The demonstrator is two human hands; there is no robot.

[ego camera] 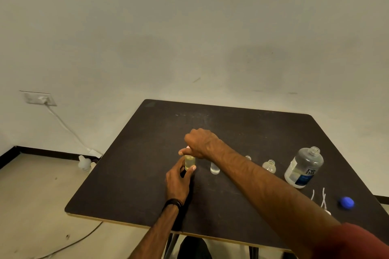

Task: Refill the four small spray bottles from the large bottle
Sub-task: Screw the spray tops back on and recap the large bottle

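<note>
Table (pixel 134 174) dark, against scuffed pale wall (pixel 189 27).

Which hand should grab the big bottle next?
The right hand, probably. The big bottle stands on the right, and the left hand is holding the small bottle.

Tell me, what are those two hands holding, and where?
The left hand grips a small bottle around its body; the right hand pinches the cap on top.

Dim, soft light; wide-angle edge distortion.
</note>
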